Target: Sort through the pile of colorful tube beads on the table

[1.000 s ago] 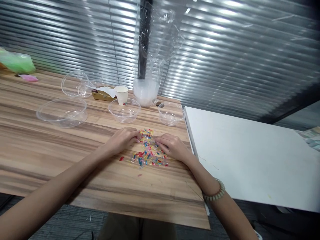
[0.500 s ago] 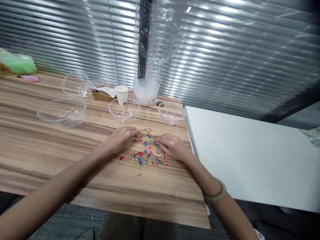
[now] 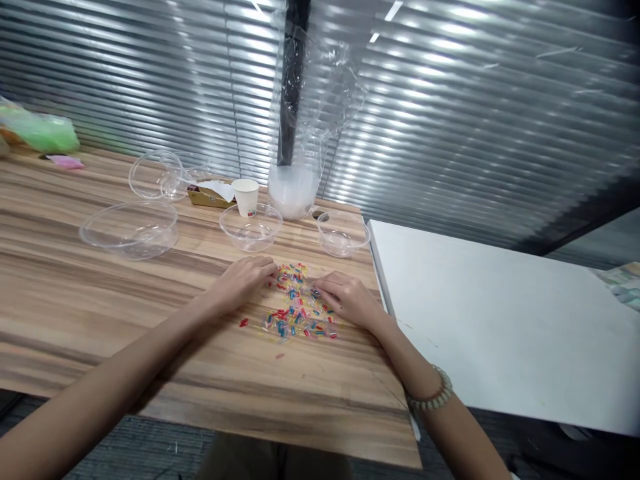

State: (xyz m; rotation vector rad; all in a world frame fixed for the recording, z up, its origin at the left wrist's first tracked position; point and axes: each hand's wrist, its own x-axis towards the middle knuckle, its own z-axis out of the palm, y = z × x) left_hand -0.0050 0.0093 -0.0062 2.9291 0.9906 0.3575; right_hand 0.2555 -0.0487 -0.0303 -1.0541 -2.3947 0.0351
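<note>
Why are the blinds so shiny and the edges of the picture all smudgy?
In the head view, ceiling light glares in bright streaks off the blinds and the clear plastic bag; the green bag at the left edge looks smeared, while the colourful beads between left hand and right hand stay fairly sharp.

Both forearms are cut off by the lower edge, at 7 and 5 o'clock. The fingertips of the left hand [image 3: 243,281] and right hand [image 3: 350,298] curl down among the coloured beads [image 3: 299,308], so whether either pinches a bead cannot be told; single beads are too small to make out in shape. At 9 o'clock the green bag [image 3: 40,130] is blurred and cropped by the left edge. The contents of the clear sleeve [image 3: 296,180] at 12 o'clock are indistinct. The counter [image 3: 75,300] runs beyond the left edge.
</note>
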